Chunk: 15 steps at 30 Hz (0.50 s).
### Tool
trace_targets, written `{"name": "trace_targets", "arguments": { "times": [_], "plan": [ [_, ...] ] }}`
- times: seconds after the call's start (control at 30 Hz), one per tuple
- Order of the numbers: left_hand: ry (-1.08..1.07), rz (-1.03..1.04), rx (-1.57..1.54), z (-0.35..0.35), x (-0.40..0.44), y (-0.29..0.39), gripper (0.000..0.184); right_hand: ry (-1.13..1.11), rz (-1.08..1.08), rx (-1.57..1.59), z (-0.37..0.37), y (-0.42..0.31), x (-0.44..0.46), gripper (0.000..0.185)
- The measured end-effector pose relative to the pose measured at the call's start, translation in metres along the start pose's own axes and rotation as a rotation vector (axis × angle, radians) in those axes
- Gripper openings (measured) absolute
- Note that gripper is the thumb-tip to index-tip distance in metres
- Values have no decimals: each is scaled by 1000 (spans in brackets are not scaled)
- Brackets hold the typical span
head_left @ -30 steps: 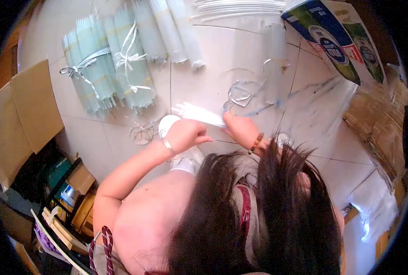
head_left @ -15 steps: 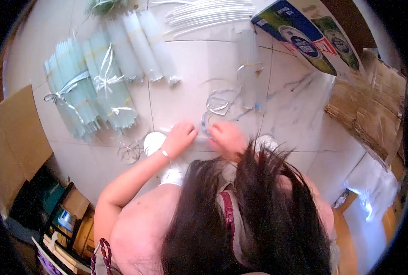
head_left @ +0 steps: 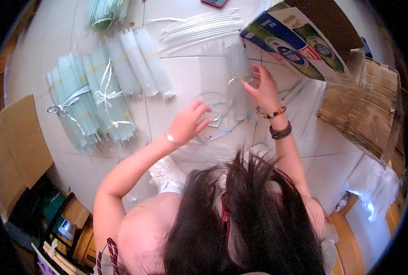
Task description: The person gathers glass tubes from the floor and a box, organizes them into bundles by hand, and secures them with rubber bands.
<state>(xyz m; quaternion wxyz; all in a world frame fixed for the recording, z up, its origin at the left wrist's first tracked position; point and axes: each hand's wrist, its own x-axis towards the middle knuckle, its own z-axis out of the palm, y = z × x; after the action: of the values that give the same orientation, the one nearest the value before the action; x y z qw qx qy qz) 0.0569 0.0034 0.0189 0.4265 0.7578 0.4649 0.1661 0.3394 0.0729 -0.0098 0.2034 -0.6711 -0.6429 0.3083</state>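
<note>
My right hand (head_left: pixel 264 88) is at the right side of a bundle of clear plastic tubes (head_left: pixel 237 59), its thumb and fingers apart beside the band around the middle. Whether the fingertips touch the tubes I cannot tell. To the left, my left hand (head_left: pixel 188 123) hovers low over the floor with fingers spread and slightly curved. Close to its fingertips lies a loose coil of whitish ribbon (head_left: pixel 214 121), which trails toward the bundle's lower end. Two large tube bundles tied with ribbon (head_left: pixel 107 95) lie at the left, beside several slimmer banded bundles (head_left: pixel 137 57).
White strips (head_left: pixel 201 30) lie at the back, near a greenish bundle (head_left: pixel 105 13) and a phone (head_left: pixel 214 3). A printed carton (head_left: pixel 288 46) stands at the right above flattened cardboard (head_left: pixel 359 103). An open cardboard box (head_left: pixel 18 146) is at the left.
Both hands have parted from close together near my feet. The right moved forward and right to the bundle; the left rose slightly toward the ribbon. The view shifted, bringing the phone into sight.
</note>
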Motion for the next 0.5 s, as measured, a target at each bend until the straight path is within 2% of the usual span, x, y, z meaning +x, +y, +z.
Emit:
{"name": "trace_targets", "arguments": {
  "times": [0.07,0.1,0.27,0.37,0.5],
  "plan": [
    [-45,-141,-244,5,30,3,30,-89,-119,-37,-14,8,1,68],
    [-42,-157,-280,3,44,12,35,-129,-123,-43,-16,14,4,66],
    [53,-220,-263,48,82,10,55,-298,-40,-59,-15,23,40,54],
    [56,-258,-202,60,90,19,67,-148,-62,-309,10,24,43,43],
    [104,-305,-194,68,92,32,84,-49,31,-98,8,13,35,29]
  ]
}}
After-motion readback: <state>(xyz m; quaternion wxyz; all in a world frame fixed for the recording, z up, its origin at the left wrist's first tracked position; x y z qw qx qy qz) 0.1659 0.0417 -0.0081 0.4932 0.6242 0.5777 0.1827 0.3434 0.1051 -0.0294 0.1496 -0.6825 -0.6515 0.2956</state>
